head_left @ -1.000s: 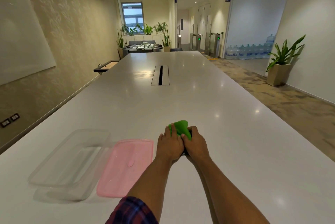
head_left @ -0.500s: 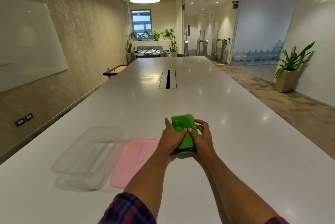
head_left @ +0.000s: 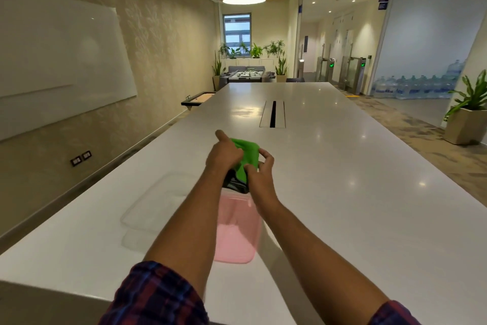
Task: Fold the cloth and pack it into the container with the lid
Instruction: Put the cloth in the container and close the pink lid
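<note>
Cloth [head_left: 246,157] now lifted between hands

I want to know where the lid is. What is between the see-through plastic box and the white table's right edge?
In the head view, the flat pink plastic lid lies just right of the clear plastic box; past it, bare white table.
</note>
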{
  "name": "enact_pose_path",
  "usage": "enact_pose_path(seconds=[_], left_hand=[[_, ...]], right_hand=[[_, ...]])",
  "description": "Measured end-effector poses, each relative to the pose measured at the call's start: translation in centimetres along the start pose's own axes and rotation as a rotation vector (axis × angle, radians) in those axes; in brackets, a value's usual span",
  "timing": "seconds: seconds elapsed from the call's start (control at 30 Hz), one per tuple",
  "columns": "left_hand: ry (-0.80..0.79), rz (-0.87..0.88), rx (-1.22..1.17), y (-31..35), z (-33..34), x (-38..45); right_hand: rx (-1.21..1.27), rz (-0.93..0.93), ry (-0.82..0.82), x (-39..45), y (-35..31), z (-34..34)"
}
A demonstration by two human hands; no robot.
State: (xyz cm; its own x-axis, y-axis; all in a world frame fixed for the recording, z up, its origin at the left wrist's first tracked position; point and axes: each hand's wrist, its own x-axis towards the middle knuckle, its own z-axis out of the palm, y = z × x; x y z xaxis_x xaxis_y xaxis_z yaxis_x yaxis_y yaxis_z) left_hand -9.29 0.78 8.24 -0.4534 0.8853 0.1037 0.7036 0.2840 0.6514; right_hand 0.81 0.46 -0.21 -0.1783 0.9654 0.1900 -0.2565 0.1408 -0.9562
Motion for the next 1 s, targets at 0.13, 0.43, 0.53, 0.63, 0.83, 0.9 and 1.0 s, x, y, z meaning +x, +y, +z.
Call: enact_pose_path(seconds=[0.13, 0.43, 0.53, 0.63, 0.83, 0.9, 1.0], left_hand=[[-0.018, -0.056, 0.166, -3.5, -4.3, 0.9], [-0.191, -0.188, 0.271, -12.0, -9.5, 1.9], [-0.263, -0.223, 0.377, -14.0, -9.2, 1.7], [-0.364, -0.255, 0.395, -15.7, -8.1, 1.2], [-0.456, -0.276, 0.331, -17.9, -5.4, 0.3], [-0.412, -0.25, 0.327, -18.3, -5.0, 0.5], [-0.328, -0.195, 0.299, -18.7, -4.1, 0.6]], right_hand=[[-0.299, -0.15, -0.172, -0.7, 0.6, 3.4], [-1.019, -0.369, -0.488, -0.6, 1.4, 8.1], [-1.249, -0.384, -0.662, -0.2, 1.4, 9.5], [-1.498, -0.383, -0.781, 0.2, 1.7, 10.5], [-1.719, -0.267, -0.805, 1.6, 2.7, 11.9], [-1.702, -0.191, -0.803, 2.0, 3.0, 12.1], [-1.629, -0.093, -0.76, 2.6, 3.4, 12.0]])
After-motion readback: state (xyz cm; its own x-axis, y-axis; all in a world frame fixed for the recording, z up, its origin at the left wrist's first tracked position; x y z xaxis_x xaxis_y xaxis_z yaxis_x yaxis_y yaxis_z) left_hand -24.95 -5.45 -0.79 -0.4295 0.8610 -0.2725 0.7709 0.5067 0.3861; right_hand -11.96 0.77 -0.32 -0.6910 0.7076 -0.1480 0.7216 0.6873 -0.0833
